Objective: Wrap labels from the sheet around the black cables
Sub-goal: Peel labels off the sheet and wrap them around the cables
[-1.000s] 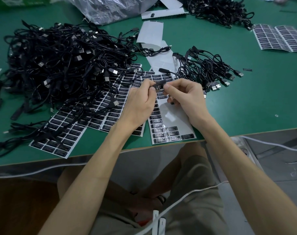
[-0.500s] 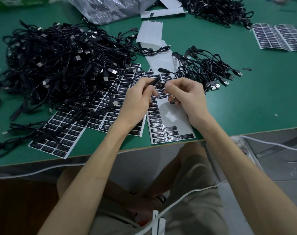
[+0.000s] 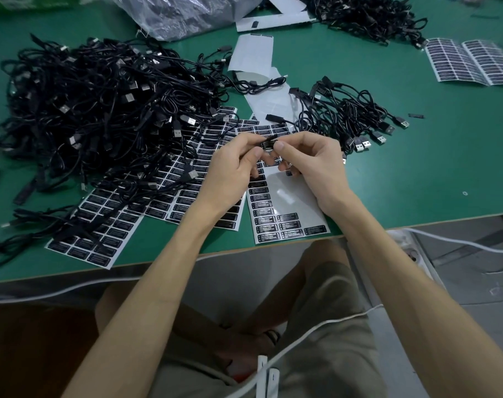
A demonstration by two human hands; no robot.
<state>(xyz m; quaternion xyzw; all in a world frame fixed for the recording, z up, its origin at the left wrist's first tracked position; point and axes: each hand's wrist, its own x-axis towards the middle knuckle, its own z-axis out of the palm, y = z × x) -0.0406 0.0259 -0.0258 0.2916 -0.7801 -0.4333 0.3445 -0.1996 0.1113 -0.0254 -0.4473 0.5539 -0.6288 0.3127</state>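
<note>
Black cable (image 3: 269, 137) is up off the desk (image 3: 416, 168), held between both hands just above the part-used label sheet (image 3: 290, 202) at the near edge. The left hand (image 3: 230, 170) pinches the cable between thumb and forefinger in a narrow grip. The right hand (image 3: 316, 165) pinches the end of a label (image 3: 267, 145) that sits against the cable, white print showing.

So we're mid-wrap, I'd say: the label is off the sheet and on the cable. How far round it goes, I can't make out.

The next move calls for the right fingers to fold the free end over and press it flat, edges square, with the left holding the cable steady. A big heap of cables (image 3: 100, 104) sits to the far left, and a smaller bundle (image 3: 345, 113) lies just beyond the right hand.
</note>
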